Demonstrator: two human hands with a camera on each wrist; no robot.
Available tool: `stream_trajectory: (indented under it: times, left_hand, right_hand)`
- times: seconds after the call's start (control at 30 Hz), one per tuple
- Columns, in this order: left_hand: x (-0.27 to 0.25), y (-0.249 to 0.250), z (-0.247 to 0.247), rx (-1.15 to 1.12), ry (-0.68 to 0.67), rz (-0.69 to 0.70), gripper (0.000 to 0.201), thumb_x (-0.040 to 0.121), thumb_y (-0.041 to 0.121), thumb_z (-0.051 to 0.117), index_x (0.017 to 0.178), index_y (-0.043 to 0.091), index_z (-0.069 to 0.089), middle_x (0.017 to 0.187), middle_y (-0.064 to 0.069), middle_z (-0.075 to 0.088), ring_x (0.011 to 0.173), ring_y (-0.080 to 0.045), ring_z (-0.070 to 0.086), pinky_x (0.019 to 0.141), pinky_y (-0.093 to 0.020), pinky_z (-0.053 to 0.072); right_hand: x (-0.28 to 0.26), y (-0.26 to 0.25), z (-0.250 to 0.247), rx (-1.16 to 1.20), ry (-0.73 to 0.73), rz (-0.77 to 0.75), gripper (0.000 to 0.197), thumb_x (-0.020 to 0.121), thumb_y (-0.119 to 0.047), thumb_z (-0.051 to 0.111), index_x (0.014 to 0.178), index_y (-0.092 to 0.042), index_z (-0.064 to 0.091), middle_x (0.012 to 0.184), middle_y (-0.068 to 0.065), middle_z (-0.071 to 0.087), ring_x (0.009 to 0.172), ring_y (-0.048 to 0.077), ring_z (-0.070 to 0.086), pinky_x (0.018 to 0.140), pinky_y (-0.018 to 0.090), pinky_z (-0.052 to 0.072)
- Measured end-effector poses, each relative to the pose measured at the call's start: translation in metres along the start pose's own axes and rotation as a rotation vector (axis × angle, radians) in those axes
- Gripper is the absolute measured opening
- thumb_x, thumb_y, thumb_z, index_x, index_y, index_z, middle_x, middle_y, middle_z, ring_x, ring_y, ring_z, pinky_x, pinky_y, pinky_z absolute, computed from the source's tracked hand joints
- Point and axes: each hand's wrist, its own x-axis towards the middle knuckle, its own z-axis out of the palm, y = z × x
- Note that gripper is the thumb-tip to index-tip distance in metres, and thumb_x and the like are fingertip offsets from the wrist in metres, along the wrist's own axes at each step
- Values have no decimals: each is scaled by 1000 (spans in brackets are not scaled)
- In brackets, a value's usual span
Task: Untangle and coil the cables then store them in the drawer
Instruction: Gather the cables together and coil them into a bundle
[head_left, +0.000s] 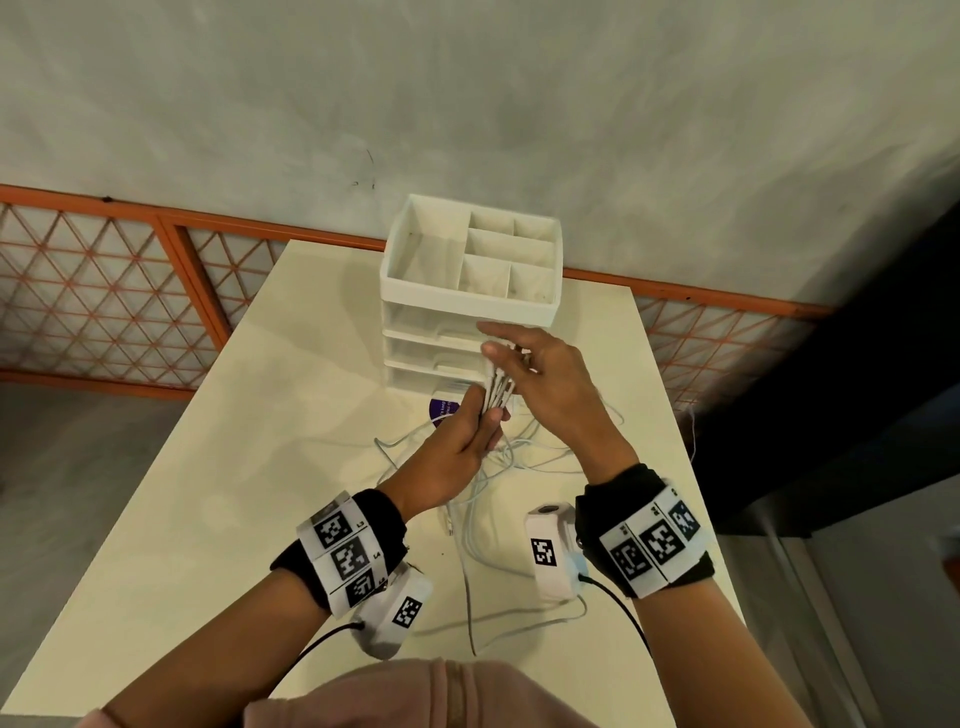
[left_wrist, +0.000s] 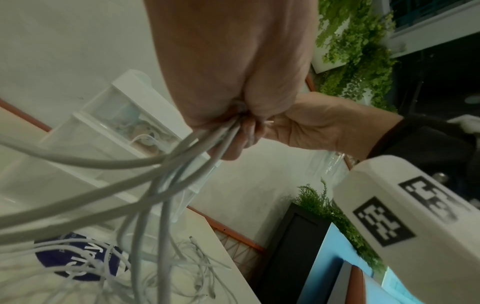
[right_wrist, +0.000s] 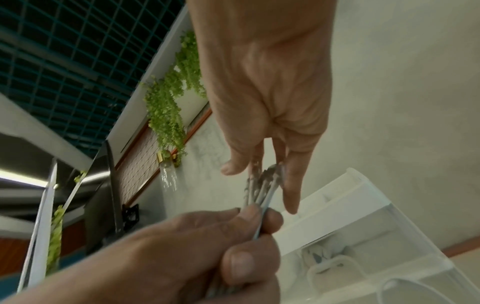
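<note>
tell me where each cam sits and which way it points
Head: on the head, looking down at table, organizer, both hands and wristbands.
Left wrist: on the left wrist, looking along the left hand gripping cables.
Right wrist: on the right wrist, looking along the right hand.
All share the cable ends and both hands.

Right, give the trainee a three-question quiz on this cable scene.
1. True or false: the left hand grips a bundle of white cables.
2. Where do the loose cable lengths lie? A) in the organiser's top tray B) on the table C) on the floor
3. Fill in: the right hand's fingers touch the cable ____.

Key: 1 true; 2 B; 3 ends.
</note>
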Motion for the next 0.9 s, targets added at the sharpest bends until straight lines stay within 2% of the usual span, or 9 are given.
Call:
stream_trajectory:
  times: [0.07, 0.13, 0.23, 0.4, 0.53, 0.63, 0.7, 0.8, 0.9]
  left_hand:
    - [0, -1, 1, 67, 24, 25, 26, 103, 22, 28, 77, 26, 24, 66, 8, 30, 55, -1, 32, 56, -14, 32]
    - [-1, -3, 1, 96, 42, 42, 26, 103, 21, 28, 77, 27, 24, 66, 8, 32, 56, -3, 32, 58, -17, 33]
    - [-3, -5, 1, 131, 45, 39, 25, 103, 22, 28, 79, 28, 25, 68, 4, 38, 56, -4, 32, 55, -16, 32]
    - [-2, -6, -3, 89, 68, 25, 25, 102, 28, 29, 77, 29, 26, 67, 8, 38, 58, -6, 32, 55, -18, 32]
    - [-3, -3, -3, 7, 33, 2, 27, 102, 30, 30, 75, 31, 26, 67, 10, 28, 63, -9, 31, 58, -22, 31]
    - [-4, 1, -3, -28, 12, -8, 23, 102, 27, 30, 80, 21, 26, 67, 7, 28, 55, -4, 27, 53, -23, 30]
    - [-4, 6, -8, -97, 40, -16, 21, 101, 30, 30, 90, 11, 28, 68, 7, 31, 54, -5, 29, 54, -27, 34]
    - [0, 18, -20, -203, 121, 9, 19, 101, 29, 29, 98, 10, 30, 68, 2, 36, 52, -4, 35, 53, -22, 40]
    - [6, 35, -32, -301, 173, 61, 22, 98, 35, 32, 92, 14, 31, 65, 4, 36, 51, -6, 35, 51, -21, 42]
  right_hand:
    - [0, 1, 0, -83, 38, -53, 20, 81, -28, 71, 96, -14, 71, 103, 1, 68, 86, 8, 59, 74, 3, 40]
    - [2, 1, -1, -140, 40, -66, 17, 78, -25, 75, 86, -11, 70, 103, 5, 65, 91, 11, 58, 76, 8, 38]
    - [3, -3, 0, -145, -3, -77, 15, 78, -23, 74, 84, -10, 70, 109, 3, 63, 101, 10, 57, 79, 12, 39]
    - [3, -4, 1, -6, 108, -53, 13, 83, -17, 71, 86, -6, 64, 98, 9, 70, 88, 14, 64, 73, 16, 51]
    - [2, -2, 1, 23, 119, -21, 9, 86, -17, 67, 84, -9, 62, 90, 2, 70, 83, 11, 63, 75, 25, 56]
    - [1, -1, 4, 70, 116, -34, 11, 89, -16, 63, 96, -9, 59, 97, 1, 68, 87, 8, 65, 75, 22, 56]
    - [-1, 0, 5, 212, 117, -17, 32, 90, -19, 62, 118, -12, 48, 115, 3, 62, 98, 2, 62, 79, 14, 52]
    - [-9, 7, 5, 410, -155, 119, 67, 84, -24, 67, 134, -16, 24, 130, 8, 55, 119, 16, 56, 98, 28, 49]
    - [-21, 17, 17, 309, -610, 149, 69, 76, -17, 74, 133, -10, 36, 117, 1, 62, 113, 16, 60, 101, 33, 48]
